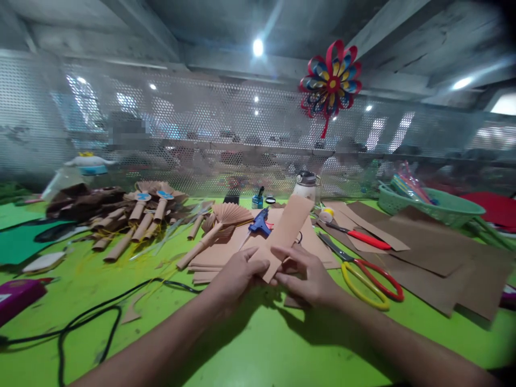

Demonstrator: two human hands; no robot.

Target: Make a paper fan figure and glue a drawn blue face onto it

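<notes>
A brown paper strip (291,223) slants upward between my two hands, above the green table. My left hand (241,271) pinches its lower left edge, thumb on top. On the other side, my right hand (308,273) grips the strip near its lower end, the fingers partly hidden beneath. Just behind lie a stack of brown paper sheets (220,257) and a blue glue gun (260,221). A pleated paper fan with a rolled handle (229,215) rests left of the glue gun. To the right are scissors with red and yellow handles (365,279).
Rolled paper tubes and fans (141,223) pile up at the left, near a black cable (91,310). Red-handled scissors (368,239), large brown sheets (427,269) and a green basket (447,207) occupy the right. A bottle (306,185) stands at the back.
</notes>
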